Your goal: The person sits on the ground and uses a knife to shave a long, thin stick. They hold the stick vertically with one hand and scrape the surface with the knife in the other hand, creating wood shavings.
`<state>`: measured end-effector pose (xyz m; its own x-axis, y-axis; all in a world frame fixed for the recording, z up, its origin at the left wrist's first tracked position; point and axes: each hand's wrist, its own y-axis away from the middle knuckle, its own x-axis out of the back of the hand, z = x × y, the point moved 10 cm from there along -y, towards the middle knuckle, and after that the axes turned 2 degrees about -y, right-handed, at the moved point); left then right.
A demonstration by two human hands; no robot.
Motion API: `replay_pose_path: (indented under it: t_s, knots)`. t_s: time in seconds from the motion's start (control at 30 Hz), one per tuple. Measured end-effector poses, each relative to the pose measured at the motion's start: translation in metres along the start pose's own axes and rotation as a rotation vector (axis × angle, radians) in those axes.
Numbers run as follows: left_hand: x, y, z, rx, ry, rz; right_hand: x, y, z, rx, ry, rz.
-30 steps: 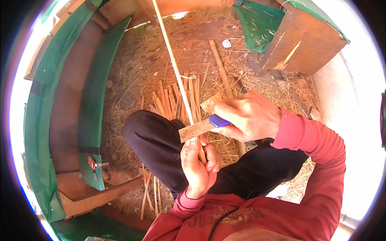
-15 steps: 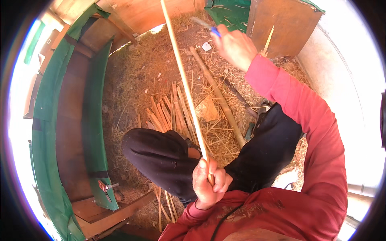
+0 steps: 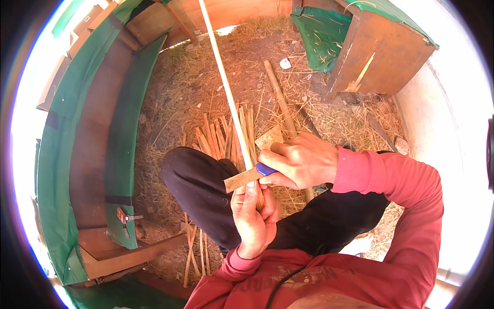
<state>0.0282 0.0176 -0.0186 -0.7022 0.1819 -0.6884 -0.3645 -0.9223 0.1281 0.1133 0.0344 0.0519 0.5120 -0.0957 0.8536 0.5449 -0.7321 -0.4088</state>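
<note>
My left hand [image 3: 252, 216] is closed round the lower end of a long pale wooden stick [image 3: 224, 80], which slants up and away from me toward the far wall. Just above those fingers, my right hand [image 3: 303, 160] grips the blue handle of a knife [image 3: 242, 180]. Its broad, brownish blade lies across the stick close to my left thumb, pointing left. The stick's lowest tip is partly hidden by my left fingers.
Several split wooden strips [image 3: 218, 139] lie beyond my knees, beside a thick pole [image 3: 280, 98]. A green-covered bench [image 3: 121, 139] runs along the left, with a small tool [image 3: 126, 219] on it. A wooden box [image 3: 378, 56] stands at the far right. Straw litters the ground.
My right hand has come down from the far right with the knife, and the blade now meets the stick. My left hand, still holding the stick, has shifted slightly up and left.
</note>
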Motion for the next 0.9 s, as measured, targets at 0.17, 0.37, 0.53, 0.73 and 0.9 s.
replay_pose_path:
  t_s: [0.17, 0.37, 0.53, 0.73, 0.9]
  knots:
    - [-0.005, 0.006, 0.008, -0.074, -0.014, 0.003, 0.005, -0.002, -0.008, 0.1, 0.216, 0.115]
    - [0.001, -0.009, 0.015, -0.042, -0.006, 0.074, 0.007, -0.014, 0.007, 0.138, 0.439, 0.216]
    - [0.003, 0.014, 0.035, -0.224, -0.054, 0.062, 0.045, -0.028, 0.1, -0.47, 0.349, 0.242]
    - [0.028, -0.014, 0.028, -0.21, -0.125, 0.137, 0.102, -0.002, 0.079, -0.405, 0.291, 0.565]
    - [0.034, -0.015, 0.034, -0.251, -0.135, 0.146, 0.011, -0.022, 0.002, -0.017, 0.007, 0.096]
